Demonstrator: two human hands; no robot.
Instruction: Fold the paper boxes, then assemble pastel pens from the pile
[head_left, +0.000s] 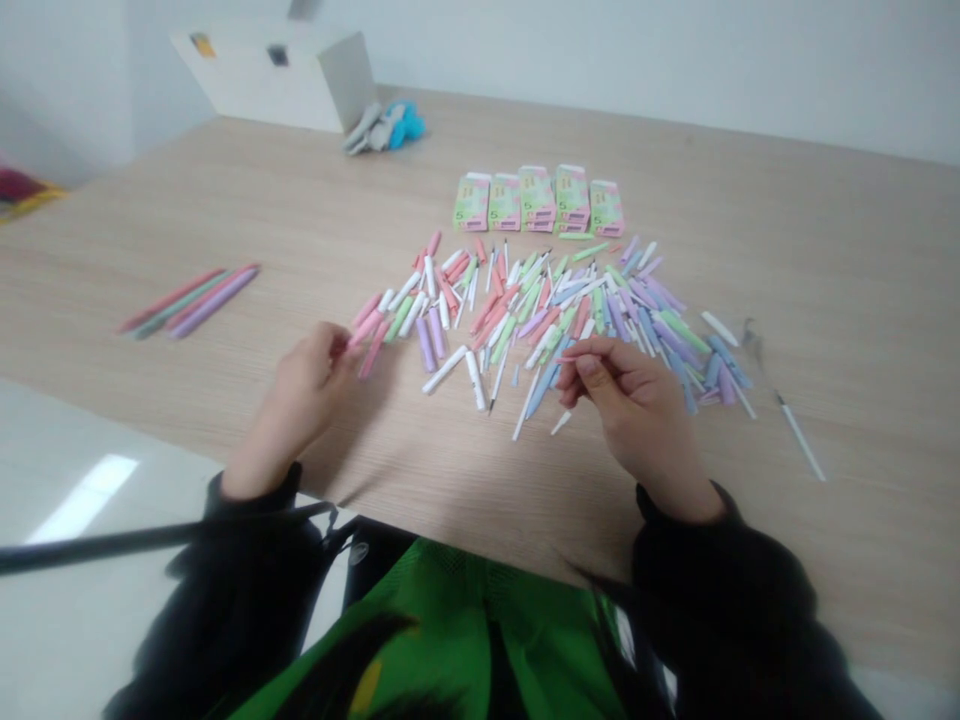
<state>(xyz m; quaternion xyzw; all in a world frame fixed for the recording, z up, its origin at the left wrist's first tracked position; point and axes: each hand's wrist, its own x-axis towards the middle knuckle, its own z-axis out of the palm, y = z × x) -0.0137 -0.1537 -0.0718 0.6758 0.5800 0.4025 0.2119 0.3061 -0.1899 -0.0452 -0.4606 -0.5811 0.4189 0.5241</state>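
Many pink, white, green, purple and blue pen parts lie in a loose spread on the wooden table. At the left edge of the spread, my left hand has its fingers closed at the end of a pink piece. My right hand pinches a small pink piece between thumb and fingertips, over the front right part of the spread. Two white pieces lie between my hands, near the front. A thin white refill with a dark tip lies apart at the right.
Several small green and pink boxes stand in a row behind the parts. Several whole pens lie at the left. Gray and blue gloves rest beside a white box at the back left. The table's front edge borders my lap.
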